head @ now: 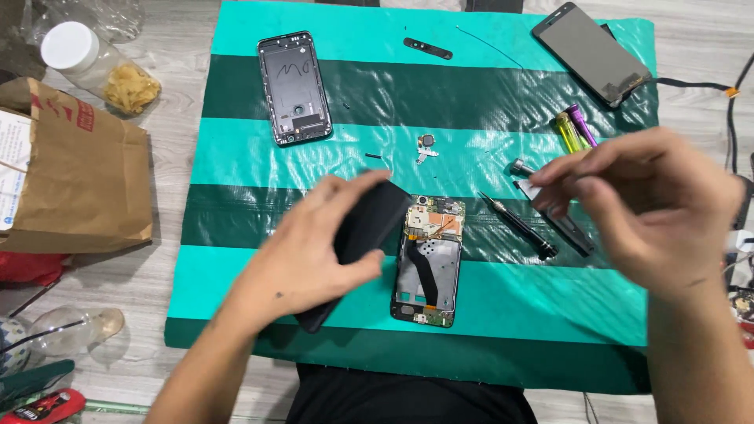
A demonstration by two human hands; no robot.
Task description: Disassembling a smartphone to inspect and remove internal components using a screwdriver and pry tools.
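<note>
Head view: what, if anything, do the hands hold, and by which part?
Left hand grips a flat black battery around its middle. Right hand pinches something small at its fingertips; what it is cannot be told.

A crumpled brown paper bag (78, 177) with red print lies at the frame's left edge, a dark rectangular phone screen panel (591, 53) at upper right.

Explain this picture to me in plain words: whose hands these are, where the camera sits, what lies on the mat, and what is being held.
One camera, worn on a person's head, looks down at their own two bare hands. The left hand grips a flat black slab, likely a battery. The right hand pinches a small white piece. Between them, on the green striped mat, lies an opened phone with its insides showing. Farther off lie a phone back cover, a phone screen, a black screwdriver and two lighters. A brown paper bag sits on the floor.
</note>
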